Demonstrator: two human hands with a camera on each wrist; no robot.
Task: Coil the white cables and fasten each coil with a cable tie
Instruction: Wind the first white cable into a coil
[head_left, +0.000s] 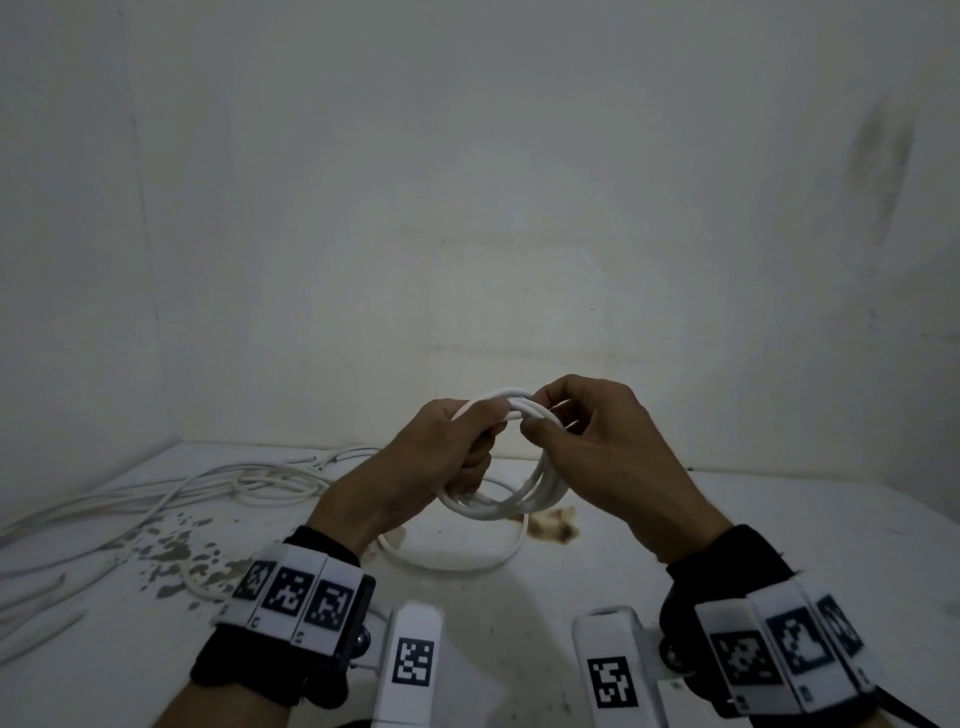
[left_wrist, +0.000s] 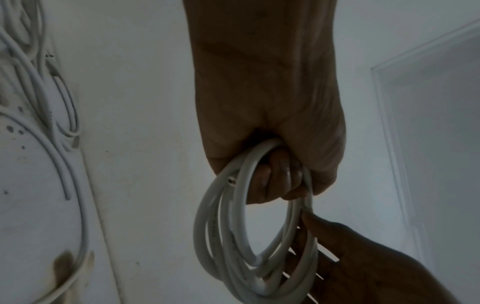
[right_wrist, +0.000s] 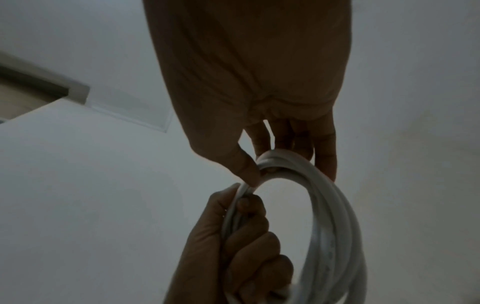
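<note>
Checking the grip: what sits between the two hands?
Only the white cable coil spans between left hand and right hand, both gripping it, in the head view.

The coil (head_left: 524, 488) is showing plain white, matching the loose cables (head_left: 218, 483) lying on the white counter (head_left: 779, 519). That counter is carrying grey speckles (head_left: 171, 551) and a brown stain (head_left: 556, 527). The wristbands (head_left: 296, 597) are showing black-and-white square code patterns over black fabric.

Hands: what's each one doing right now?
Left hand: fist gripping the coil.
Right hand: thumb and fingers pinching the coil's top.
</note>
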